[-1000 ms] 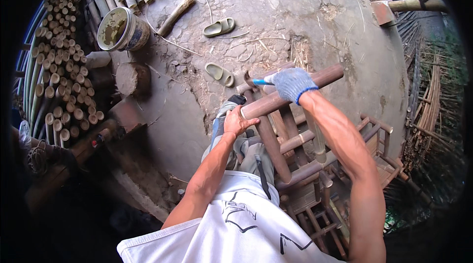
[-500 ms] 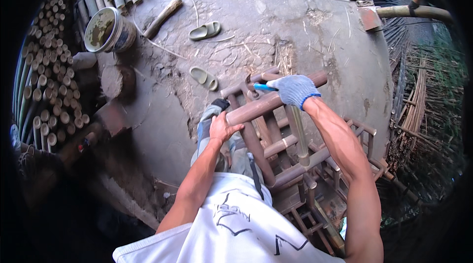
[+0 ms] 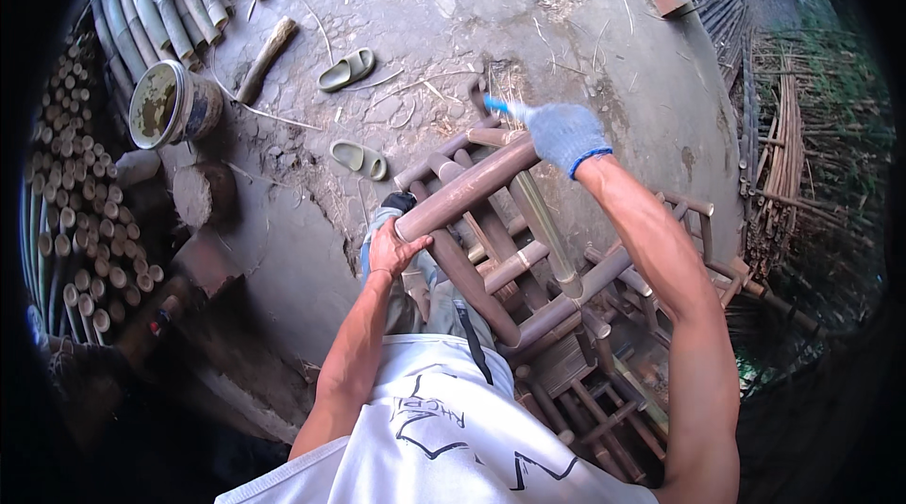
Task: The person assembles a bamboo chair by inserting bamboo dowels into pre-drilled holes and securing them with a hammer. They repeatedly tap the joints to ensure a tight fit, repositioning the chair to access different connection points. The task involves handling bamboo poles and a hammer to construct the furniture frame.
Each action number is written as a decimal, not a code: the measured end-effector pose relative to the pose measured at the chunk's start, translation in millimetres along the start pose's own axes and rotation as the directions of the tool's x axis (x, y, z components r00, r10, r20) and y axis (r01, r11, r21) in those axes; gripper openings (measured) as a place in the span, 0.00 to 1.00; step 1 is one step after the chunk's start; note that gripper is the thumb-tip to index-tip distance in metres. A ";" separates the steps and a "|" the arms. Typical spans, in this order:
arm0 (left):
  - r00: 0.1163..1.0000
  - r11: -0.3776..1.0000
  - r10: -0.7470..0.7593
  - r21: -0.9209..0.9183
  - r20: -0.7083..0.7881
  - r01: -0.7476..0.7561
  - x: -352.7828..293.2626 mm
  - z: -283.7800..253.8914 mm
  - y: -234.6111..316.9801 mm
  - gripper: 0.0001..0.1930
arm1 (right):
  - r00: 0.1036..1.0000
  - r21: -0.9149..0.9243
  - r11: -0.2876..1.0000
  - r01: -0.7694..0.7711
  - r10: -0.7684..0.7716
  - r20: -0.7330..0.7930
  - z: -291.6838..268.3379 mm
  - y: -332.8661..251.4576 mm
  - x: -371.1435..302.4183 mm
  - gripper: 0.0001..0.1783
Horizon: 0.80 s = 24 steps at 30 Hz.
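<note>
My left hand (image 3: 389, 249) is closed round the near end of a thick brown bamboo pole (image 3: 467, 185). The pole slants away to the right, across a chair-like bamboo frame (image 3: 543, 320) in front of my legs. My right hand (image 3: 566, 136), in a grey-white glove with a blue cuff, grips a blue-handled hammer (image 3: 494, 105) near the pole's far end. Its dark, curved head is beyond that end, and motion blurs the handle. A paler green bamboo piece (image 3: 545, 232) stands in the frame below the pole.
Two green slippers (image 3: 347, 70) and a short log (image 3: 267, 58) lie on the cracked floor. At the left are a bucket (image 3: 177, 106), a stump (image 3: 203, 194) and stacked bamboo (image 3: 90, 249). Thin bamboo strips (image 3: 783, 155) are piled at the right.
My right hand and the hammer have lifted off the pole toward its far end. My left hand stays on the near end. The whole view has shifted, with the floor things further left.
</note>
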<state>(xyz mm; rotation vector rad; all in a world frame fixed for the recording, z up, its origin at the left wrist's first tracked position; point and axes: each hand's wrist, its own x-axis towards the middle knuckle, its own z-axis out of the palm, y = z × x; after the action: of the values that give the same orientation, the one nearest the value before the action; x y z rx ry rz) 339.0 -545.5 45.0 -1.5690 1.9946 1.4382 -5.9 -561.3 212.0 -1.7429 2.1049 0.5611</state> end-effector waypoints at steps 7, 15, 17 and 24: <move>0.918 0.925 0.378 0.092 -0.118 -0.369 -40.5 -8.9 64.7 0.42 | 0.856 0.702 0.623 -0.345 0.516 -0.037 38.1 -32.0 -116.3 0.16; 0.417 0.993 -0.028 -0.023 0.908 0.118 -126.3 -29.8 138.6 0.39 | 0.725 0.955 -0.148 -0.257 0.624 0.291 89.4 -213.0 -254.1 0.19; 0.423 0.958 0.065 0.063 0.904 -0.281 -137.8 -20.6 125.8 0.44 | 0.593 0.951 -0.308 -0.024 0.761 0.262 101.9 -252.7 -269.6 0.21; 0.128 0.792 -0.119 0.172 0.985 -0.586 -173.9 16.9 99.2 0.52 | 0.428 0.961 -0.275 -0.029 0.865 0.261 129.5 -334.9 -327.6 0.12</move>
<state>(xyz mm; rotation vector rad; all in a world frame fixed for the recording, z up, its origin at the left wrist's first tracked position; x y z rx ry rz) 319.9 -430.1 208.4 0.1964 1.4681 1.2044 385.1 -273.9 239.1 0.1733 2.3586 -1.4433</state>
